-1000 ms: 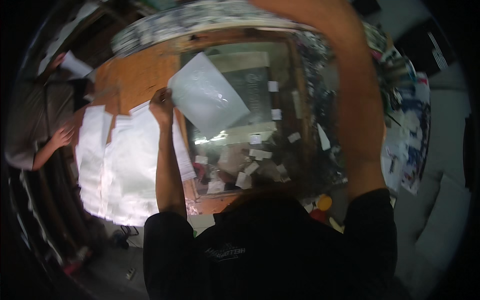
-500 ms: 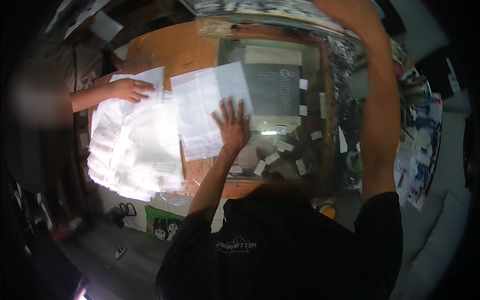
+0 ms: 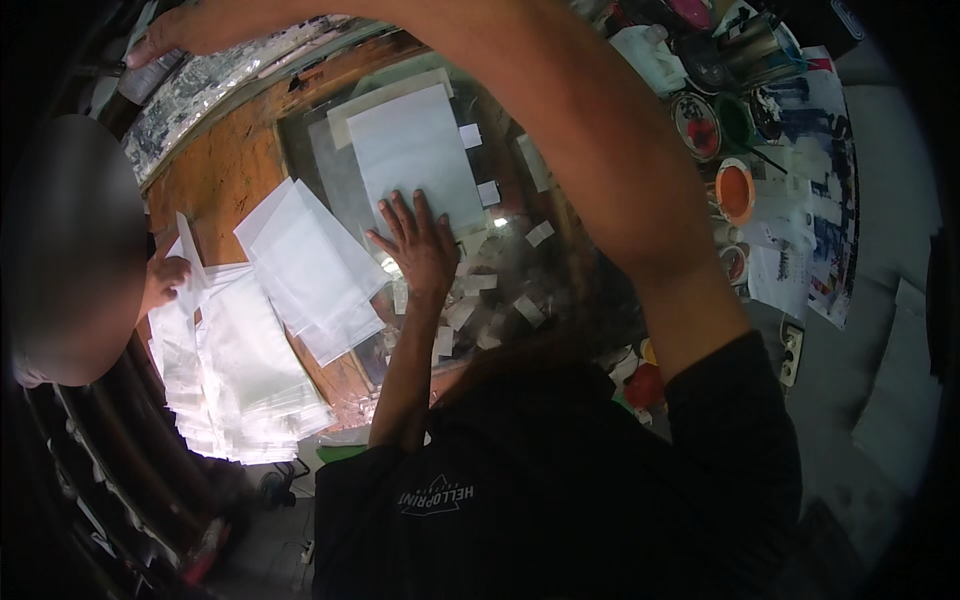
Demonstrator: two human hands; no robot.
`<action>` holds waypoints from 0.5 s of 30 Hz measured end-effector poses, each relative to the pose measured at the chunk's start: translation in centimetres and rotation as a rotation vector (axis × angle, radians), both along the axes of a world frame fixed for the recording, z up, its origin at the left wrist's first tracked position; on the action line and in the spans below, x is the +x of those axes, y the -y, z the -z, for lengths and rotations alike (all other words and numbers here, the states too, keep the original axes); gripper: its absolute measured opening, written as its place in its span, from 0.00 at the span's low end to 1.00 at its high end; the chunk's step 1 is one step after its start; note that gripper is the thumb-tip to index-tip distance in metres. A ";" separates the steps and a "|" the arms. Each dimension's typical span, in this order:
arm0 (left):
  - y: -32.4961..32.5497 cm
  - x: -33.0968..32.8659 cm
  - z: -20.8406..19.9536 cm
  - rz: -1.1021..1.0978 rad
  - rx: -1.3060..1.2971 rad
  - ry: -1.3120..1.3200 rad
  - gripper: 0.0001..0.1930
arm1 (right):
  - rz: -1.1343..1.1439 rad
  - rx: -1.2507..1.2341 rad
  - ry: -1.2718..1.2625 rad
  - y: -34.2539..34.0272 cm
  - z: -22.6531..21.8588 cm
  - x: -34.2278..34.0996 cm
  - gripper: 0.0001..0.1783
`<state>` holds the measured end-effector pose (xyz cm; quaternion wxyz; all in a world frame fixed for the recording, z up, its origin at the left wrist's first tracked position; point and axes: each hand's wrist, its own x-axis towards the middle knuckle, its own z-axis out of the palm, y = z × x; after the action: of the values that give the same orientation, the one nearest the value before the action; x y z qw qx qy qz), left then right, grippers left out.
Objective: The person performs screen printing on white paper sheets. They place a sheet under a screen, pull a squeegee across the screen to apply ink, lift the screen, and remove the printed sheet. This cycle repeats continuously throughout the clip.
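Note:
A pale flat sheet, perhaps a plastic bag (image 3: 410, 140), lies on a glass panel (image 3: 320, 150) beside two small white tabs (image 3: 479, 165). My left hand (image 3: 418, 250) rests flat on its lower part, fingers spread. My right arm sweeps across the top to the far left. There my right hand (image 3: 175, 35) curls at the end of a long paint-smeared frame (image 3: 215, 105); what its fingers hold is hidden. Several loose pale sheets (image 3: 310, 265) lie on the wooden table left of the glass.
At the left, another person's hand (image 3: 165, 280) holds a sheet over a fanned pile of shiny pale bags (image 3: 245, 370). White tape pieces (image 3: 480, 283) dot the glass. Open paint tins (image 3: 735, 190) and stained papers (image 3: 820, 220) crowd the right side.
My left hand has brought a sheet onto the glass, covering the dark printed panel. My right arm has swung left across the top. The head view has turned. The other person has lifted a sheet.

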<state>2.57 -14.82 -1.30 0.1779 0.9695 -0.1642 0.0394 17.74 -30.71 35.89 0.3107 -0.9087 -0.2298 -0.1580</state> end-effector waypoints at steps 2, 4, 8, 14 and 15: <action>-0.4 -1.0 0.0 0.011 0.003 -0.021 0.29 | -0.032 -0.004 -0.022 0.4 -0.2 0.4 0.22; -0.9 -2.1 0.0 0.014 0.006 -0.017 0.28 | -0.006 -0.007 0.057 -0.2 0.7 -0.4 0.22; -1.2 -2.5 0.3 0.023 -0.043 0.001 0.28 | 0.041 -0.080 -0.137 -1.6 0.0 0.4 0.22; -2.4 -2.9 -1.9 0.027 -0.056 -0.122 0.27 | 0.098 -0.084 0.019 -2.4 0.0 -0.6 0.23; -2.7 -2.8 -3.4 0.047 -0.298 -0.170 0.28 | 0.123 -0.077 0.065 -2.4 0.5 -1.5 0.23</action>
<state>-0.27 -12.15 2.07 0.3335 0.9281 -0.1636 -0.0232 16.23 -28.35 35.37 0.2575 -0.9268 -0.1894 -0.1972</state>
